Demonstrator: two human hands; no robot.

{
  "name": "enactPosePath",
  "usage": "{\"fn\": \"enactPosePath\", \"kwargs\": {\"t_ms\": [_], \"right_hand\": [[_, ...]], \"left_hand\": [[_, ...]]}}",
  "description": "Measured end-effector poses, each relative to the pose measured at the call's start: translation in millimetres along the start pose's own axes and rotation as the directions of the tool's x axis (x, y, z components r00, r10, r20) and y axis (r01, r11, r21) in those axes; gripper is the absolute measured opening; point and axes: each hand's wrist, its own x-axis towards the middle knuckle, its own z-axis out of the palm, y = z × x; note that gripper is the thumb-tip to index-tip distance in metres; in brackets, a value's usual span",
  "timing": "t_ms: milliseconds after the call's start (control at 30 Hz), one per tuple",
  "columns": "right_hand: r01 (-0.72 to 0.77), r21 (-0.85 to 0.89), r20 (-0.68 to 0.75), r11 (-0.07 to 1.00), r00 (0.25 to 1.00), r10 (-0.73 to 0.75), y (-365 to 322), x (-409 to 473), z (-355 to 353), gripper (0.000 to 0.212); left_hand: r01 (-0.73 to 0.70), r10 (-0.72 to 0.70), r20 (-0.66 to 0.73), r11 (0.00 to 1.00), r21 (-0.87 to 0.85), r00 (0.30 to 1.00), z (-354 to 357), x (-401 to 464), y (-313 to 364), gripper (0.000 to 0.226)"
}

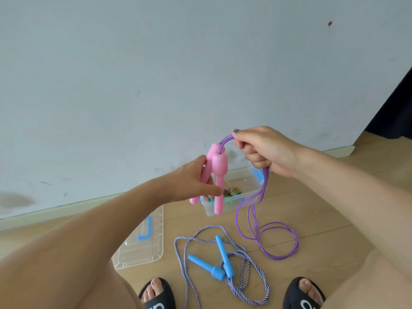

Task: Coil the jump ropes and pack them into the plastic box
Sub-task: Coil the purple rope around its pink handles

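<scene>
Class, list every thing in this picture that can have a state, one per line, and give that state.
Left hand: grips both pink handles, held upright.
Right hand: grips the purple rope, which hangs to the floor, uncoiled.
Plastic box: open, already holding some items.
Lid: off, flat on the floor.
Blue-handled rope: loose on the floor, uncoiled.

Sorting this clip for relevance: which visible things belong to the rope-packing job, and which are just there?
Job: pink handles, purple cord, striped rope with blue handles, plastic box, left hand, right hand.
Just there: box lid, black slippers, wall.
</scene>
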Motion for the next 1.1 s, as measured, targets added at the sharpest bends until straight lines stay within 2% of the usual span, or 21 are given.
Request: {"fn": "enactPosePath", "kwargs": {"t_ms": [67,200,267,433,500,567,633,667,767,867,933,1000,1100], "right_hand": [[-0.005,0.055,-0.030,0.998,1.000,0.007,-1.6,0.8,-5.9,0.032],[-0.042,0.158,0.000,0.987,0.999,0.042,-0.9,-1.3,-8.3,0.033],[-0.065,0.228,0.045,0.971,0.997,0.057,-2.1,-3.0,-7.2,0.033],[-0.112,0.454,0.125,0.884,0.990,0.061,-9.8,-5.4,-1.6,0.034],[-0.117,0.509,0.128,0.853,0.990,0.060,-11.3,-4.6,-2.5,0.034],[-0.114,0.528,0.104,0.842,0.992,0.069,-11.4,-3.5,-8.3,0.034],[-0.105,0.468,0.048,0.877,0.994,0.093,-8.2,-2.9,-17.3,0.033],[-0.105,0.399,0.015,0.911,0.994,0.108,-5.3,-2.9,-21.7,0.033],[-0.131,0.167,-0.036,0.977,0.990,0.139,6.8,-2.5,-30.4,0.030],[-0.161,0.044,-0.043,0.986,0.986,0.163,12.1,-2.4,-31.8,0.028],[-0.166,0.049,-0.034,0.985,0.985,0.167,10.1,-3.4,-29.5,0.032],[-0.183,0.079,0.036,0.980,0.983,0.180,6.7,-4.5,-22.9,0.041],[-0.187,-0.068,0.107,0.980,0.975,0.193,5.3,-3.9,-1.0,0.056]], "left_hand": [[-0.013,0.013,-0.050,1.000,-0.001,0.999,3.4,3.3,-1.6,0.033],[0.003,0.006,-0.147,0.998,0.059,0.989,7.6,8.5,-1.7,0.059],[0.014,0.004,-0.208,0.996,0.083,0.978,10.4,9.9,-1.1,0.064],[-0.023,0.018,-0.353,1.000,-0.010,0.935,19.7,22.3,2.1,0.079],[-0.011,0.014,-0.347,1.000,0.008,0.938,22.5,24.9,1.2,0.069],[0.025,0.008,-0.358,0.996,0.089,0.934,20.0,24.1,0.2,0.041],[0.058,0.008,-0.389,0.986,0.157,0.921,12.8,22.1,-2.6,0.015],[0.063,0.014,-0.400,0.982,0.180,0.916,8.3,21.1,-3.9,0.013],[0.073,0.051,-0.387,0.951,0.300,0.921,-3.5,16.2,-6.8,0.023],[0.124,0.060,-0.388,0.893,0.432,0.920,-15.0,11.4,-9.5,0.024],[0.135,0.121,-0.395,0.816,0.562,0.911,-22.7,8.8,-7.8,0.022],[0.115,0.203,-0.364,0.717,0.688,0.909,-26.7,6.9,-2.2,0.020],[0.068,0.287,-0.288,0.591,0.803,0.914,-25.0,5.2,6.0,0.019]]}}
